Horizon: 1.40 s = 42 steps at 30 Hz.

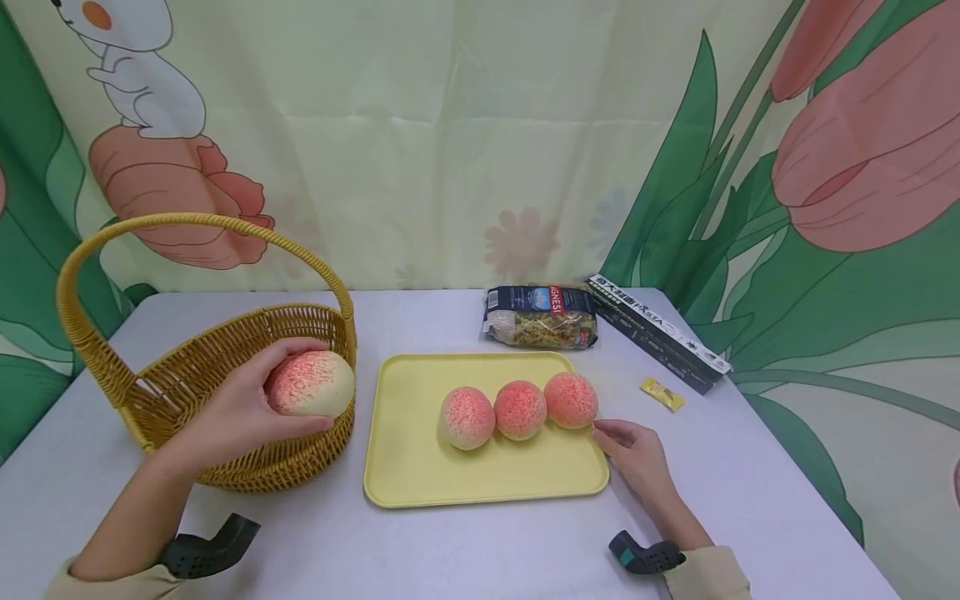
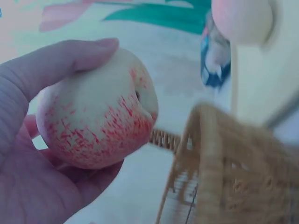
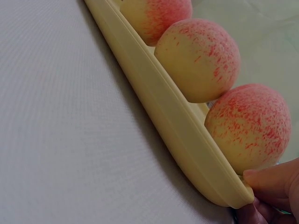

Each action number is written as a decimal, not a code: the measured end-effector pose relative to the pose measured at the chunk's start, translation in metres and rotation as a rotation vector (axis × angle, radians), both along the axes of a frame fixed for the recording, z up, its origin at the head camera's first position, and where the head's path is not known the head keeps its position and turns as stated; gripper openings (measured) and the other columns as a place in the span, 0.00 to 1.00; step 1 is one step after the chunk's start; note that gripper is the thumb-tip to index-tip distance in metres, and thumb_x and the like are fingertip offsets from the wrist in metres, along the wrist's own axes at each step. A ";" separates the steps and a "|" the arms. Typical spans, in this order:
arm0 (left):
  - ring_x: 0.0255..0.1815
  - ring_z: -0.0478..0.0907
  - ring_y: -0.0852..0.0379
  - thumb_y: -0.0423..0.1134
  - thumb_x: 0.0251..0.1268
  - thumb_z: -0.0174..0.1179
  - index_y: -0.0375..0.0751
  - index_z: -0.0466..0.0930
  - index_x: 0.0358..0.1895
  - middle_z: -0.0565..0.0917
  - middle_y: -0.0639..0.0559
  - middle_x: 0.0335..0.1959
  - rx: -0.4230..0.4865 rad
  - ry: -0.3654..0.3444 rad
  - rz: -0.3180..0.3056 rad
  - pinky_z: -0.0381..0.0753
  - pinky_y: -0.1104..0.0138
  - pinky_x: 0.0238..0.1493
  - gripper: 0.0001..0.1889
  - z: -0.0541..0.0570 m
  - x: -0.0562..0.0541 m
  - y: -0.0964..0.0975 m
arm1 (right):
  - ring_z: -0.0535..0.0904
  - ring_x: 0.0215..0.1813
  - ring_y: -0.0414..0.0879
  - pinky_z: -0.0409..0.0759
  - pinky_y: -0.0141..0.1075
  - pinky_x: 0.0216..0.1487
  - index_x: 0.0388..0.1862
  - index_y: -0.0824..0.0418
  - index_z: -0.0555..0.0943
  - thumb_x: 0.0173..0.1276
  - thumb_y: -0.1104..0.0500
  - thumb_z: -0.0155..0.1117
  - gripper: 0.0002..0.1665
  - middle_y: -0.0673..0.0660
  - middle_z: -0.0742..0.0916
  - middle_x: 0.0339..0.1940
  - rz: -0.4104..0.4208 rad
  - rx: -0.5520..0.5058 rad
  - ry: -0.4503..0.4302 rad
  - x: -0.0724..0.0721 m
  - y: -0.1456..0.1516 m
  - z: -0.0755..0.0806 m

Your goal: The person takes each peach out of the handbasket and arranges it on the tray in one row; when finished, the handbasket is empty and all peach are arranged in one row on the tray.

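My left hand (image 1: 251, 402) grips a pink-and-cream peach (image 1: 311, 385) above the wicker basket (image 1: 330, 446). In the left wrist view, thumb and fingers curl around this peach (image 2: 100, 109), whose stem dimple faces right. Three more peaches, a left one (image 1: 467, 418), a middle one (image 1: 521, 410) and a right one (image 1: 572, 400), sit in a row on the yellow tray (image 1: 405, 467). At the tray's right edge is my right hand (image 1: 636, 454). The right wrist view shows its thumb over the tray's rim (image 3: 233, 191) and fingers beneath, pinching it beside the nearest peach (image 3: 252, 128).
Behind the tray lie a bag of pasta (image 1: 542, 317) and a long dark pasta box (image 1: 656, 333). A small yellow packet (image 1: 662, 394) lies right of the tray. The basket's tall handle (image 1: 206, 220) arches up at the left. A printed curtain (image 1: 420, 167) hangs behind the table.
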<state>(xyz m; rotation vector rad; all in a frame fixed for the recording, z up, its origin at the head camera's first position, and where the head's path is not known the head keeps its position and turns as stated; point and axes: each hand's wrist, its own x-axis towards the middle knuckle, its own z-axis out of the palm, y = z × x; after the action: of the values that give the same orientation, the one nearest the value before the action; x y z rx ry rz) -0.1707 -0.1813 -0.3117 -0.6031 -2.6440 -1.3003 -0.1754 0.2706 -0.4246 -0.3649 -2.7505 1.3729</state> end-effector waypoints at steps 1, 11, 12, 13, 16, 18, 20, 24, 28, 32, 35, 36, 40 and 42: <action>0.45 0.72 0.51 0.41 0.38 0.76 0.46 0.65 0.60 0.71 0.50 0.53 0.019 0.001 -0.014 0.76 0.68 0.39 0.41 0.000 0.000 0.003 | 0.77 0.49 0.54 0.76 0.41 0.48 0.50 0.68 0.78 0.65 0.58 0.59 0.18 0.63 0.82 0.47 0.000 -0.001 -0.001 0.000 0.000 0.000; 0.47 0.72 0.54 0.34 0.39 0.75 0.45 0.65 0.60 0.70 0.51 0.54 0.199 -0.025 -0.143 0.76 0.68 0.43 0.40 -0.006 -0.007 0.032 | 0.78 0.47 0.53 0.78 0.36 0.44 0.49 0.69 0.78 0.65 0.59 0.59 0.17 0.63 0.83 0.45 0.010 -0.006 0.020 0.001 -0.001 0.004; 0.47 0.72 0.53 0.34 0.39 0.75 0.45 0.65 0.60 0.70 0.51 0.54 0.209 -0.029 -0.146 0.76 0.67 0.43 0.40 -0.008 -0.008 0.035 | 0.78 0.46 0.53 0.78 0.35 0.43 0.49 0.69 0.78 0.65 0.60 0.59 0.17 0.63 0.83 0.45 0.012 -0.004 0.024 0.002 -0.001 0.004; 0.48 0.72 0.53 0.35 0.40 0.75 0.45 0.64 0.60 0.70 0.51 0.54 0.217 -0.037 -0.146 0.76 0.66 0.44 0.40 -0.009 -0.008 0.039 | 0.79 0.46 0.53 0.78 0.35 0.43 0.49 0.69 0.78 0.65 0.60 0.59 0.17 0.63 0.83 0.45 0.015 0.000 0.029 0.002 -0.001 0.004; 0.49 0.71 0.53 0.37 0.40 0.75 0.45 0.64 0.60 0.71 0.51 0.54 0.217 -0.040 -0.139 0.76 0.64 0.45 0.39 -0.014 -0.009 0.049 | 0.79 0.45 0.52 0.78 0.36 0.43 0.49 0.69 0.78 0.65 0.60 0.59 0.17 0.63 0.83 0.44 0.016 0.000 0.035 0.002 -0.002 0.003; 0.50 0.71 0.53 0.38 0.40 0.75 0.44 0.65 0.60 0.71 0.51 0.54 0.216 -0.036 -0.134 0.76 0.62 0.45 0.39 -0.018 -0.009 0.055 | 0.79 0.45 0.52 0.78 0.37 0.43 0.49 0.69 0.78 0.64 0.59 0.59 0.17 0.63 0.83 0.44 0.013 0.000 0.032 0.001 -0.002 0.002; 0.50 0.70 0.54 0.38 0.39 0.75 0.44 0.65 0.60 0.71 0.51 0.54 0.213 -0.031 -0.126 0.75 0.61 0.46 0.39 -0.022 -0.009 0.059 | 0.79 0.45 0.52 0.78 0.37 0.43 0.49 0.68 0.78 0.64 0.59 0.59 0.17 0.63 0.83 0.44 0.008 0.000 0.024 0.001 -0.002 0.001; 0.51 0.70 0.54 0.35 0.37 0.76 0.44 0.65 0.59 0.71 0.51 0.54 0.214 -0.033 -0.113 0.74 0.59 0.48 0.40 -0.032 -0.008 0.068 | 0.79 0.46 0.52 0.78 0.37 0.44 0.49 0.68 0.78 0.64 0.59 0.60 0.17 0.63 0.83 0.44 0.003 0.003 0.016 0.001 -0.001 0.000; 0.51 0.71 0.53 0.34 0.35 0.76 0.45 0.66 0.58 0.71 0.50 0.54 0.141 0.010 -0.102 0.73 0.56 0.49 0.40 -0.045 -0.008 0.077 | 0.78 0.47 0.53 0.77 0.39 0.46 0.49 0.68 0.78 0.64 0.59 0.60 0.17 0.63 0.83 0.45 0.008 0.006 0.026 0.001 0.000 0.001; 0.51 0.72 0.51 0.34 0.35 0.76 0.43 0.68 0.57 0.72 0.49 0.53 0.070 0.057 -0.093 0.74 0.56 0.48 0.39 -0.056 -0.009 0.084 | 0.78 0.48 0.54 0.77 0.41 0.46 0.49 0.68 0.78 0.64 0.59 0.59 0.17 0.63 0.83 0.45 0.013 0.011 0.032 0.000 0.000 0.002; 0.50 0.72 0.51 0.32 0.35 0.75 0.40 0.68 0.57 0.72 0.47 0.52 0.056 0.056 -0.079 0.74 0.56 0.49 0.38 -0.063 -0.010 0.087 | 0.78 0.47 0.54 0.77 0.41 0.46 0.49 0.68 0.78 0.64 0.59 0.60 0.17 0.63 0.83 0.45 0.012 0.013 0.032 0.001 -0.001 0.002; 0.51 0.72 0.51 0.31 0.35 0.75 0.39 0.68 0.56 0.71 0.47 0.52 0.048 0.057 -0.070 0.74 0.56 0.49 0.38 -0.065 -0.010 0.088 | 0.78 0.46 0.53 0.77 0.40 0.46 0.48 0.68 0.79 0.64 0.59 0.60 0.17 0.63 0.83 0.44 0.011 0.017 0.035 0.001 -0.001 0.002; 0.51 0.71 0.52 0.30 0.34 0.74 0.38 0.68 0.56 0.71 0.46 0.52 0.005 0.079 -0.035 0.73 0.57 0.51 0.38 -0.072 -0.011 0.091 | 0.79 0.44 0.52 0.78 0.40 0.44 0.46 0.67 0.80 0.63 0.58 0.61 0.16 0.62 0.84 0.42 -0.001 0.029 0.056 0.002 -0.001 0.001; 0.51 0.71 0.51 0.29 0.34 0.74 0.38 0.68 0.56 0.71 0.46 0.52 -0.012 0.091 -0.020 0.73 0.56 0.51 0.38 -0.076 -0.012 0.092 | 0.79 0.44 0.51 0.78 0.40 0.44 0.46 0.67 0.80 0.63 0.58 0.61 0.16 0.61 0.84 0.41 -0.004 0.036 0.063 0.003 -0.002 0.001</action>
<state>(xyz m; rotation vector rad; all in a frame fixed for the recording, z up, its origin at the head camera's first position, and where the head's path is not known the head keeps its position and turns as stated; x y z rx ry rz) -0.1825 -0.0896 -0.3875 -0.6751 -2.5810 -1.2325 -0.1729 0.2690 -0.4235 -0.3194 -2.7179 1.3093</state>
